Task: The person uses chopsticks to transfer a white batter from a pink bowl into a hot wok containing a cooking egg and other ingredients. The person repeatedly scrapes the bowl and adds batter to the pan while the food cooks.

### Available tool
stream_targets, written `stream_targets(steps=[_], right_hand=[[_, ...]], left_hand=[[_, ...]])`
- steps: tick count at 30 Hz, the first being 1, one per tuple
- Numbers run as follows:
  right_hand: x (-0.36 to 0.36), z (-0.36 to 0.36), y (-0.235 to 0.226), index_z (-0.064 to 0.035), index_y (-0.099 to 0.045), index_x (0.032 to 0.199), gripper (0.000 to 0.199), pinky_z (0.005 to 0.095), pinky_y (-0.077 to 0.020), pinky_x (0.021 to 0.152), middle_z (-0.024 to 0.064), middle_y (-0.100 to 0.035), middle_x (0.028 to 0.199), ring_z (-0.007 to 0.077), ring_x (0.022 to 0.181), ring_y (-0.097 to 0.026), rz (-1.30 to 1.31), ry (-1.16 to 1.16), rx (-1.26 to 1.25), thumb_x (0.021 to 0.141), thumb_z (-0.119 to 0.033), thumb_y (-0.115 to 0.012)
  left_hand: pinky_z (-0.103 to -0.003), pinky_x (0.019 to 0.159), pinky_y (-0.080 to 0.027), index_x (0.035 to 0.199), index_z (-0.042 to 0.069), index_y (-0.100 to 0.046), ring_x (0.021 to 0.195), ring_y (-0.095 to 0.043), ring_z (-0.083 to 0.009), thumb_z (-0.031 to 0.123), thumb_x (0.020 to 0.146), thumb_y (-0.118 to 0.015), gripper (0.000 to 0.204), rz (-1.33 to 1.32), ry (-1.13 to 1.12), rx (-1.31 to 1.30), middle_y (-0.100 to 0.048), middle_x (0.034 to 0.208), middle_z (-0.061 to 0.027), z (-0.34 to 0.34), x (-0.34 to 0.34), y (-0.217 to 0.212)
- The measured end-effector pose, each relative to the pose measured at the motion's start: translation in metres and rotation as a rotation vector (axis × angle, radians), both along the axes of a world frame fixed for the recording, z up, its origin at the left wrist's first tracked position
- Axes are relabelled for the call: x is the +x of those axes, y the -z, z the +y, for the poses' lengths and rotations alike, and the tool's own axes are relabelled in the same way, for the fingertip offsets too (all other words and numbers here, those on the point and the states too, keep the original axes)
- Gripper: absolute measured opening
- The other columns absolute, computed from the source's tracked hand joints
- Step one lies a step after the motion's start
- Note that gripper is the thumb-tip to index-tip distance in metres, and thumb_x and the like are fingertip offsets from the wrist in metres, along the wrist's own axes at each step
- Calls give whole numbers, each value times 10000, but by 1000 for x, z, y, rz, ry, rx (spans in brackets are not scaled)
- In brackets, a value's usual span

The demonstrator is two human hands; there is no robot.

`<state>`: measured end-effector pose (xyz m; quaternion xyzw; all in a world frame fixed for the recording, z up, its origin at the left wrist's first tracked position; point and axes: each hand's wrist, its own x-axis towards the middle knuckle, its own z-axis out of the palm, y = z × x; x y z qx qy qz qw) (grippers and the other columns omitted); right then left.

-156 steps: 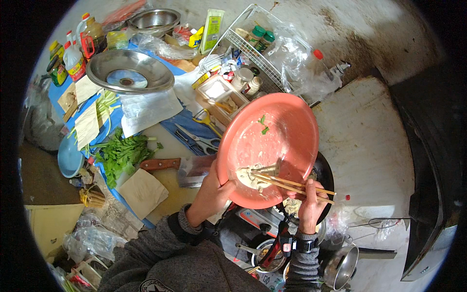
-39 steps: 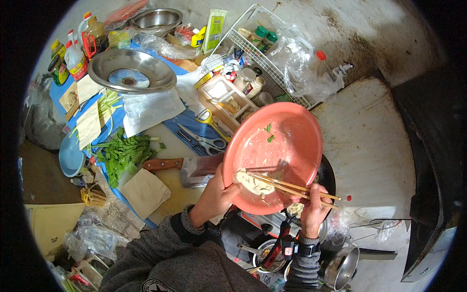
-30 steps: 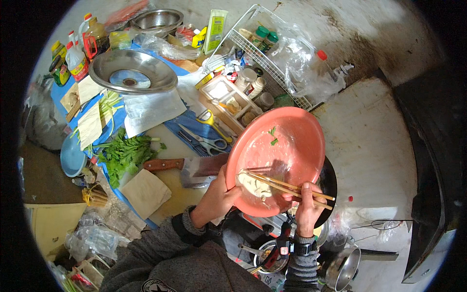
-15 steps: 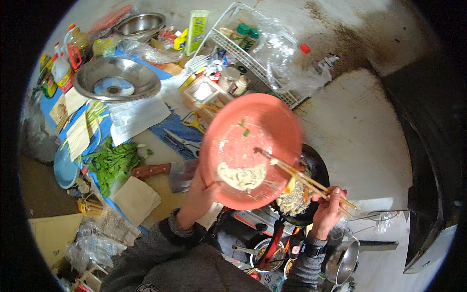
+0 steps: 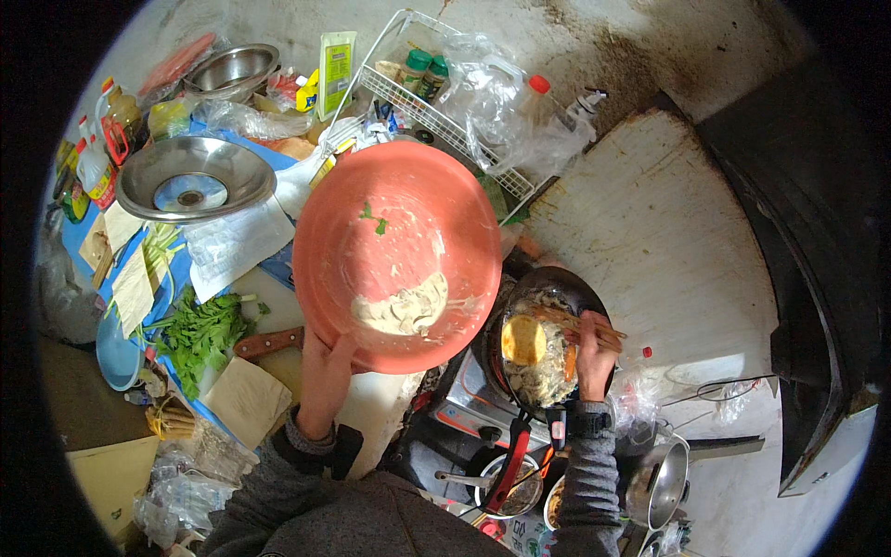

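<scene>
Over the stove [image 5: 469, 401], it's all going on: the right hand [image 5: 590, 360] is down at the black pan [image 5: 574, 288], its grip closed snugly around a pair of wooden chopsticks [image 5: 608, 336], the far ends angled in over the food. Whether the tips actually touch it, I can't tell. And look at that pan: a round yellow piece [image 5: 524, 341] on the left side, a pale, frothy-looking mass around it, an orange strip close to the fingers, and a red-and-black handle [image 5: 508, 473] pointing back toward the body.

Across to the left hand [image 5: 327, 379], and it has the big pink basin [image 5: 332, 243]! Grip clamped on the near left rim, thumb showing, the other fingers largely hidden. That basin is up in the air, just left of the pan, its inside turned to us; creamy batter [image 5: 408, 308] pools toward the near side, with green leaf scraps [image 5: 373, 219] stuck higher up.

Beyond, on the blue-covered counter [image 5: 278, 267], a wooden knife handle [image 5: 269, 343] pokes out beside the basin, leafy greens [image 5: 197, 339] lie near it, and a wide steel bowl [image 5: 252, 169] sits farther back.
</scene>
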<state>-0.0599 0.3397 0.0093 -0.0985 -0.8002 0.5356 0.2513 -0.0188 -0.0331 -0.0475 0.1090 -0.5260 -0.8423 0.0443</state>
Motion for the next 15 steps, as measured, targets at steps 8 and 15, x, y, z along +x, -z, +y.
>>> stream_targets(steps=[8, 15], right_hand=[[3, -9, -12, 51, -634, 931, 222, 268, -537, 541, 90, -669, 771, 150, 607, -650, -30, 20, -7, 923, -170, -609], [31, -14, -48, 89, -582, 963, 260, 310, -557, 520, 139, -640, 796, 209, 568, -652, 69, 166, -141, 930, -169, -584]], left_hand=[[-249, 650, -549, 1288, 14, -403, 845, -627, -138, 59, 897, -512, 408, 19, 18, -20, -579, 1103, -88, 7, 2, -7], [-268, 834, -473, 1294, -21, -399, 1014, -544, -141, 0, 857, -509, 451, 39, 96, 1, -545, 1155, -88, 10, 5, -17]])
